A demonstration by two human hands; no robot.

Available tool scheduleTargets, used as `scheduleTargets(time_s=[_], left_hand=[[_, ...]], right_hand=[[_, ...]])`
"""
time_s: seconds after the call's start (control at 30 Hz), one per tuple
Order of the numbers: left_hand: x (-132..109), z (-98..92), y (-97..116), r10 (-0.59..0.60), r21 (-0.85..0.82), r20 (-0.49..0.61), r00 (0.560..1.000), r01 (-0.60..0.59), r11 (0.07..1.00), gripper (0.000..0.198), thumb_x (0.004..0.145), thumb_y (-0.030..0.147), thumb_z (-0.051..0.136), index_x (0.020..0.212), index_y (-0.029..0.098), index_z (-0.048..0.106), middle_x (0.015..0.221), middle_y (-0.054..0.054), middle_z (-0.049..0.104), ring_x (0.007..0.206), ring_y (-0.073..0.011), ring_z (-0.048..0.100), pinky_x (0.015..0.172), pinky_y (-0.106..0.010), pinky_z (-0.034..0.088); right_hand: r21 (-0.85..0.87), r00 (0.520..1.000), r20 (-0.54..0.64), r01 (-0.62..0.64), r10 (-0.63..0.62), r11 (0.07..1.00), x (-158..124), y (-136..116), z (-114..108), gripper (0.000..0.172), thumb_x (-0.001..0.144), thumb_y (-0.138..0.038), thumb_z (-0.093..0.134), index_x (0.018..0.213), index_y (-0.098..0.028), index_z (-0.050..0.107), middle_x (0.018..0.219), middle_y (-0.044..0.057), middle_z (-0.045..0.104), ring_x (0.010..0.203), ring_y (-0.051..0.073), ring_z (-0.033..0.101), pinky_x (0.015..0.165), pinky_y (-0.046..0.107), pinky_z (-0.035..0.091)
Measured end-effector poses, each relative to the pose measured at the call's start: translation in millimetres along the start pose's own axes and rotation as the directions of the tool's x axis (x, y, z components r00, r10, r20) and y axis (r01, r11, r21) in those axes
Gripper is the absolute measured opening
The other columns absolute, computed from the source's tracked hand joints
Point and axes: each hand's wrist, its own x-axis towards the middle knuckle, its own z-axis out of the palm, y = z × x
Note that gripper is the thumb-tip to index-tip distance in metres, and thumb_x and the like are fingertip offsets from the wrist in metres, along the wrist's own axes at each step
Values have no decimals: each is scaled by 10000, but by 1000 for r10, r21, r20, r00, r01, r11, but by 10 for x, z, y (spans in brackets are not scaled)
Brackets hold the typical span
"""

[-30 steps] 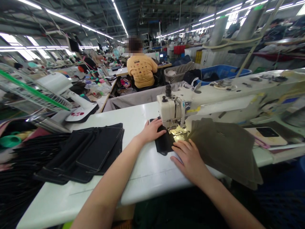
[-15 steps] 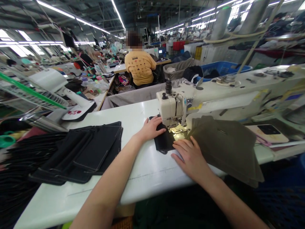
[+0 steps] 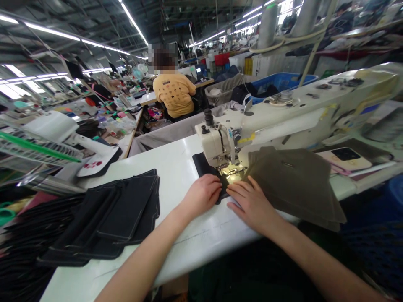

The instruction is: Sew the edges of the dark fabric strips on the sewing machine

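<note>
A black fabric piece [image 3: 202, 164] lies flat on the white table, its right edge by the lit needle area of the sewing machine [image 3: 214, 144]. My left hand [image 3: 203, 195] is on its near part with curled fingers, which look closed on the cloth; the fingertips are partly hidden. On the near right corner rest the outstretched fingers of my right hand [image 3: 253, 205], its thumb apart on the tabletop. Olive-brown fabric pieces [image 3: 296, 184] are piled just right of that hand. To the left, dark stitched panels [image 3: 126, 214] overlap on the table.
A phone [image 3: 344, 158] lies behind the brown pile. Bundled black pieces [image 3: 22, 247] sit at far left, below a white lamp-like device [image 3: 91, 151]. Beyond the table stand a grey cloth bin [image 3: 173, 130], a blue basket [image 3: 292, 82] and a seated person in yellow [image 3: 174, 94].
My left hand has slid back toward me along the black fabric, its fingers going from spread to curled. The right hand stays by the corner. The whole view has shifted slightly.
</note>
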Motion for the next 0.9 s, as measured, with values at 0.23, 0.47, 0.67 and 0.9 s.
scheduleTargets(time_s=[0.23,0.47,0.67,0.9], left_hand=[[-228,-26,93,134,-30,79,988,-132,991,354,984,219,489,1310,128,591,1342,-146,609,1313,-260,532,1111,-447,474],[-66,-47,-109,77,-57,53,996,-74,996,331,977,222,485,1264,144,631,1330,-144,613,1286,-243,553,1108,-430,478],[36,-55,-281,53,-31,35,998,-52,998,336,964,222,489,1261,158,633,1321,-132,617,1254,-244,566,1085,-424,488],[59,-87,-246,-57,96,27,998,54,994,345,941,312,564,1247,167,632,1250,-121,635,1160,-275,572,1007,-466,502]], right_hand=[[5,1000,13,-1,1,1000,55,29,-1,298,992,-320,540,1250,-197,624,1265,85,671,1200,258,546,1151,570,235],[-4,1000,12,-6,6,1000,206,60,10,284,976,-325,565,1220,-197,636,1261,90,667,1193,269,549,1140,589,268],[9,1000,-10,-10,10,1000,260,96,54,272,967,-330,576,1198,-206,648,1241,90,675,1185,266,554,1141,592,269],[27,999,-27,-17,18,999,230,94,33,262,967,-316,571,1186,-193,649,1220,98,673,1157,258,562,1137,556,284]])
